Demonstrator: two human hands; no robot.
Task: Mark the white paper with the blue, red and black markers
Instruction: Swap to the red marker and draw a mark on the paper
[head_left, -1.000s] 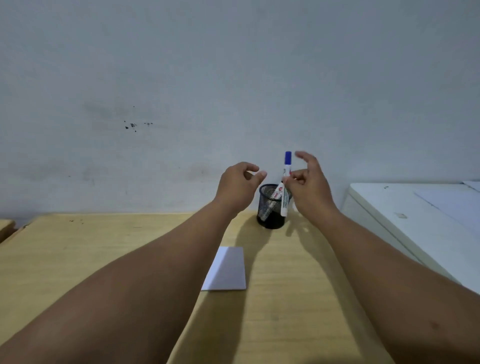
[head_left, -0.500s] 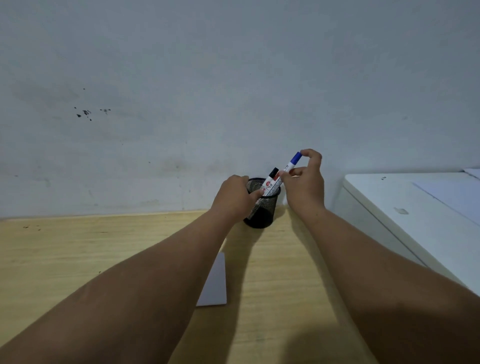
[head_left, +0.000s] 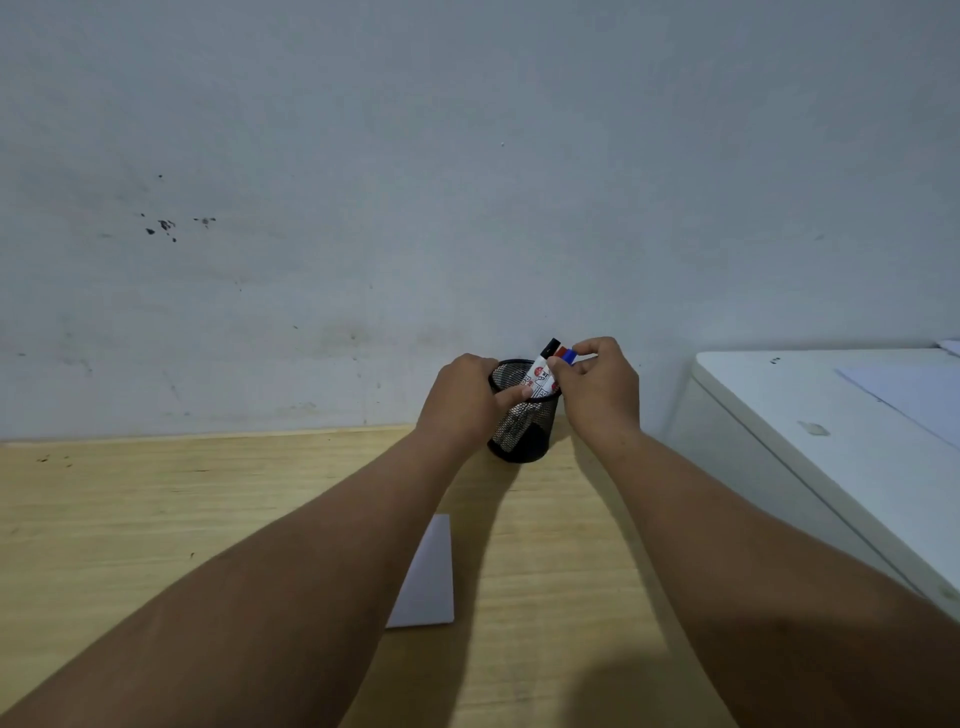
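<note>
A black mesh pen cup (head_left: 524, 431) stands on the wooden desk (head_left: 156, 519) near the wall. Three markers lean in it: the black-capped one (head_left: 549, 347), the red-capped one (head_left: 560, 352) and the blue-capped one (head_left: 570, 356). My right hand (head_left: 597, 389) pinches the blue marker at its cap, with the marker's body down in the cup. My left hand (head_left: 462, 402) grips the cup's left rim and side. The white paper (head_left: 428, 577) lies on the desk nearer me, partly hidden by my left forearm.
A white cabinet top (head_left: 831, 441) stands to the right of the desk, with a pale sheet (head_left: 909, 389) lying on it. A grey wall runs close behind the cup.
My right hand has lowered the blue marker from above the cup down into it beside the other two. My left hand has closed onto the cup's rim.
</note>
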